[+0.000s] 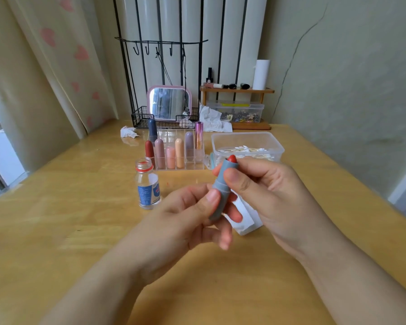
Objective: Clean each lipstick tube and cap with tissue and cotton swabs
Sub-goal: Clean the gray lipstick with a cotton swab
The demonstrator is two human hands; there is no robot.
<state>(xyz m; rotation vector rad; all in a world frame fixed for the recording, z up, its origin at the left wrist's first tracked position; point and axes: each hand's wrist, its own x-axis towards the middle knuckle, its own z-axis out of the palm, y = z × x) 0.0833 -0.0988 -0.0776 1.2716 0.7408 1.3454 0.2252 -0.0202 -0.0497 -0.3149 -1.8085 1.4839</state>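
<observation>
A wooden table [314, 266] fills the view, and its far edge is given over to storage: a wire basket [141, 118] with a pink-framed mirror [169, 103] standing in it, and a small wooden shelf [237, 90] with a paper roll [261, 74] on top. Crumpled tissues [215, 120] lie near the shelf, probably discarded there to keep the working area free. Nearer, a clear plastic tub [246, 143] of cotton swabs [244, 150] sits just right of a clear organizer [176, 148], within easy reach of either hand. The organizer keeps several capped lipsticks [179, 153] upright in separate slots. An open small bottle [148, 184] stands to its front left, its cap off, likely so a swab can be dipped.

Over the middle of the table, the left hand [185, 221] curls thumb and fingers around the lower part of a grey lipstick tube [222, 186], steadying the base. The right hand [263, 184] pinches the upper part between thumb and forefinger. This paired grip suggests twisting, since the red bullet [232, 158] pokes just above the rim. The tube is tilted, held clear of the table. A folded white tissue [246, 219] lies on the table under the right hand, seemingly ready for wiping
</observation>
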